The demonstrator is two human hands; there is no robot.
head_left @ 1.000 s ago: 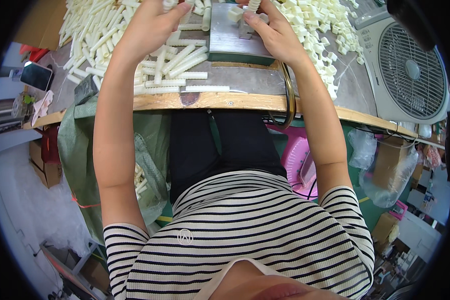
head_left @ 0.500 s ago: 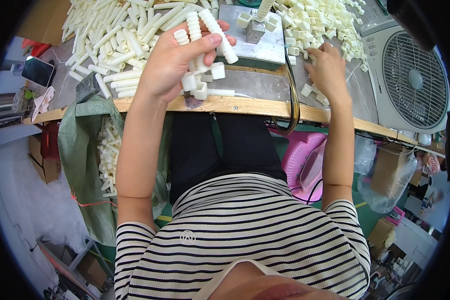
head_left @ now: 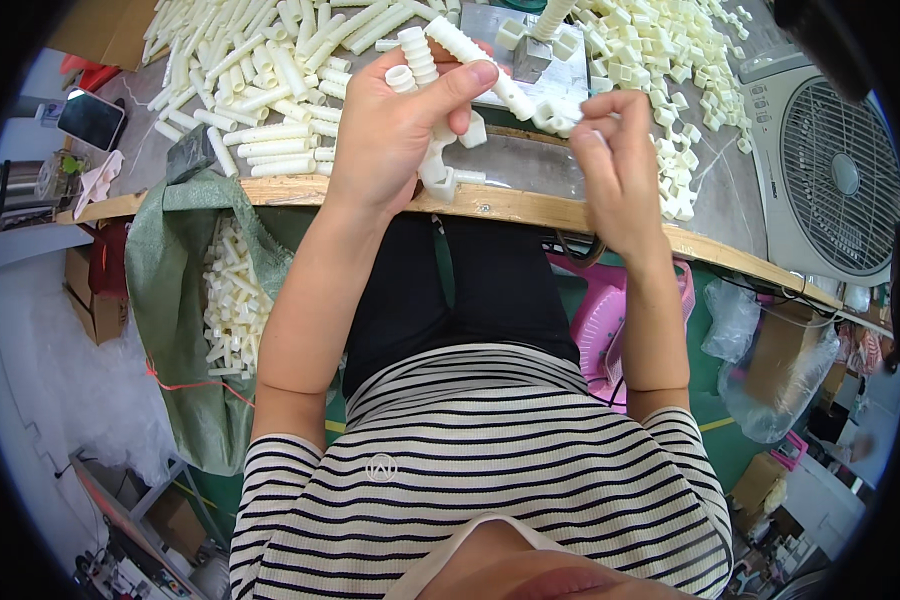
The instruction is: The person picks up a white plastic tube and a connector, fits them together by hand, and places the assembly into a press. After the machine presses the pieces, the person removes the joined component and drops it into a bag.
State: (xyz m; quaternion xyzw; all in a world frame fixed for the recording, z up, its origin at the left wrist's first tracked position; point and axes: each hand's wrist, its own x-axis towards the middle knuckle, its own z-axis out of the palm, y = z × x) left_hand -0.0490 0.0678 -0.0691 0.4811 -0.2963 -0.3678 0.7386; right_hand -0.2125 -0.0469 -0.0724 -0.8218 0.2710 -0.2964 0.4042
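Since half a second ago, my right hand (head_left: 618,175) has moved away from the pile of square pieces (head_left: 625,50), and a white connector (head_left: 552,117) is now at the lower end of the ribbed tube (head_left: 477,65). With right thumb and fingertips I pinch this connector at its edge, as far as blur lets me judge. My left hand (head_left: 385,145) is closed around several tubes, its thumb pressing the ribbed one, which slants above the table edge (head_left: 510,207). To fit it well, I should align the connector with the tube axis, push straight, and hold firmly, so nothing slips.
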